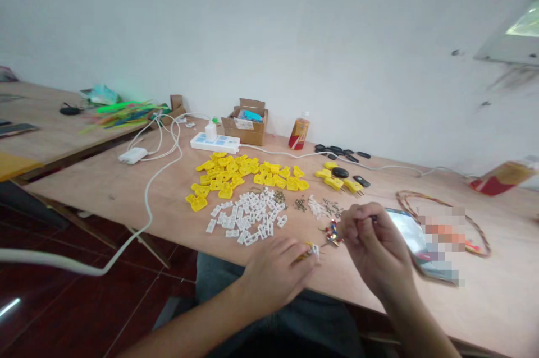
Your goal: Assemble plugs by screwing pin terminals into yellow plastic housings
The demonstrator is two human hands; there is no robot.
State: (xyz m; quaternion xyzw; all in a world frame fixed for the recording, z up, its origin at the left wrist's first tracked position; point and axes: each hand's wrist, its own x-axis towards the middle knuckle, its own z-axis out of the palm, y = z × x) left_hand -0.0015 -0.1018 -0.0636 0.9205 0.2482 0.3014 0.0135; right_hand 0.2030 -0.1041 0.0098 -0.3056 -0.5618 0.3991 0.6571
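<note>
My left hand (280, 268) rests by the table's front edge, fingers closed around a yellow plug half (304, 256) with a white insert (315, 249) at its end. My right hand (373, 246) is raised just to the right, its fingers wrapped around what looks like a screwdriver (374, 218). Only its dark end and a thin shaft pointing toward the plug show. Between the hands lie small red and blue parts (332, 232) with metal pins. Beyond my left hand spread many white plastic inserts (244, 217) and a heap of yellow plug shells (225, 170).
Small screws (300, 204) and white pieces (315, 206) lie mid-table. Yellow plugs (334, 183) sit near black pieces (337, 150). A white power strip (214, 143), a cardboard box (250, 134) and a bottle (298, 132) stand behind. A phone (408, 232) and braided cord (446, 199) lie right.
</note>
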